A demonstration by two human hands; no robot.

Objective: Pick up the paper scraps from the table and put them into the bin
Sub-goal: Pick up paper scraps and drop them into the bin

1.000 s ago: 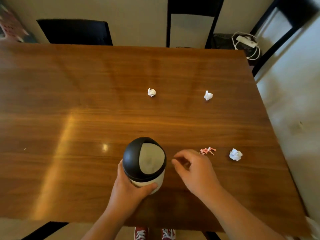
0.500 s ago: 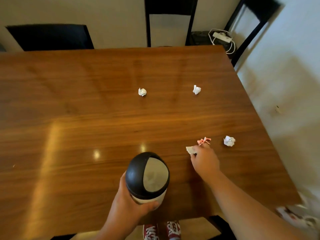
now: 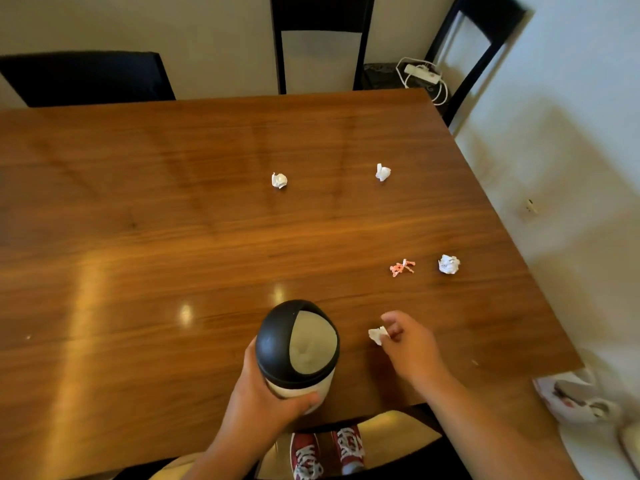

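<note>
Since a moment ago, the right hand [image 3: 412, 344] has drawn back from the pink scrap [image 3: 401, 268] toward the worktop's [image 3: 138, 237] near edge, pinching a white scrap [image 3: 378, 335] just right of the bin [image 3: 297, 348]. Left hand [image 3: 263, 396] grips the bin. Three white scraps lie farther off.

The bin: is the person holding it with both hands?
No, only the left hand grips the bin; the right hand pinches a paper scrap.
</note>
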